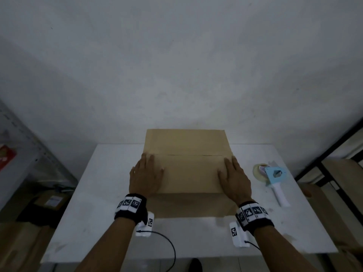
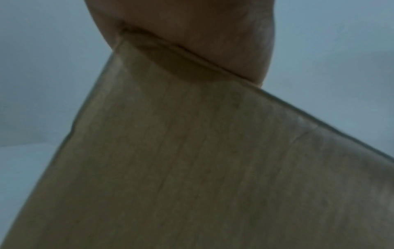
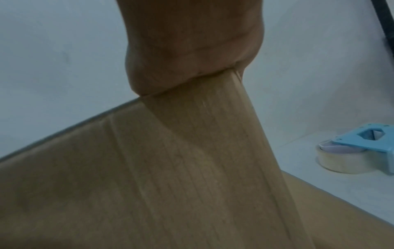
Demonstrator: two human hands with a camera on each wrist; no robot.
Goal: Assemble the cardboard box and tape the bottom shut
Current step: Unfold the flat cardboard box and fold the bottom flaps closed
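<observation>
A brown cardboard box stands on the white table with its flaps folded down; a thin seam runs across the top between the far and near flap. My left hand lies flat on the near flap's left end. At the right end my right hand presses flat the same way. Both wrist views show only the heel of a palm on the box's upper edge; the fingers are hidden there. A light blue tape dispenser with a clear roll lies right of the box, also seen as the dispenser.
A grey metal shelf stands at the left, with a dark parcel on the floor below. Flat cardboard sheets lean at the right of the table. Wrist cables trail over the table's front part.
</observation>
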